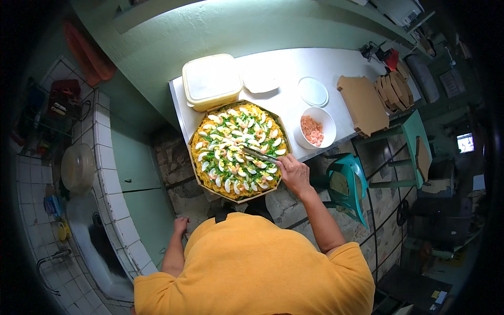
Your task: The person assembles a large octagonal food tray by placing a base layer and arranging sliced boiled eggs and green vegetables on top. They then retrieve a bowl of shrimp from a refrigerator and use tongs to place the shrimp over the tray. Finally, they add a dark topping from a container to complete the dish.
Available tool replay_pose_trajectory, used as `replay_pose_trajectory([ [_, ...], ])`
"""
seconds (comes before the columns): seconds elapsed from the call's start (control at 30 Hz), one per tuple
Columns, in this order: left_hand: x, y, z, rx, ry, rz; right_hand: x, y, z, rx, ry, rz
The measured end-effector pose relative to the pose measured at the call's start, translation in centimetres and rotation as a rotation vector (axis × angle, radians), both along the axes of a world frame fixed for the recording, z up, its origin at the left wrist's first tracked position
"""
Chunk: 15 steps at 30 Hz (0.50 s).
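My right hand grips metal tongs, whose tips reach over the middle of a noodle dish. The yellow-orange noodles fill an octagonal cardboard box, its corner overhanging the table's front edge. Boiled egg wedges, chopped greens and pink shrimp cover the top. Whether the tongs pinch a piece is too small to tell. To the right of the box stands a white round tub holding peeled shrimp. My left hand hangs low by my side, fingers curled, with nothing visible in it.
On the white table stand a lidded yellow container, a white container, a round lid and folded cardboard boxes. A green plastic chair is at right; a tiled counter with a sink is at left.
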State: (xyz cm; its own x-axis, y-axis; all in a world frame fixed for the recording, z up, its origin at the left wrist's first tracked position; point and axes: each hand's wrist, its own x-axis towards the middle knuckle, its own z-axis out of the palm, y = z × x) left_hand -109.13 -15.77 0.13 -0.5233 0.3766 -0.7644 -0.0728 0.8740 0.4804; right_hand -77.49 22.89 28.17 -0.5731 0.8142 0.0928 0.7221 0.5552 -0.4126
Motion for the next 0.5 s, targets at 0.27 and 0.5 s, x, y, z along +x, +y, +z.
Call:
replay_pose_trajectory([
  [0.27, 0.0, 0.5, 0.8, -0.040, -0.044, 0.030, 0.6, -0.1, 0.3, 0.023, 0.006, 0.028],
  [0.5, -1.2, 1.6, -0.6, -0.037, 0.011, -0.091, 1.5, -0.3, 0.8, -0.005, -0.033, -0.036],
])
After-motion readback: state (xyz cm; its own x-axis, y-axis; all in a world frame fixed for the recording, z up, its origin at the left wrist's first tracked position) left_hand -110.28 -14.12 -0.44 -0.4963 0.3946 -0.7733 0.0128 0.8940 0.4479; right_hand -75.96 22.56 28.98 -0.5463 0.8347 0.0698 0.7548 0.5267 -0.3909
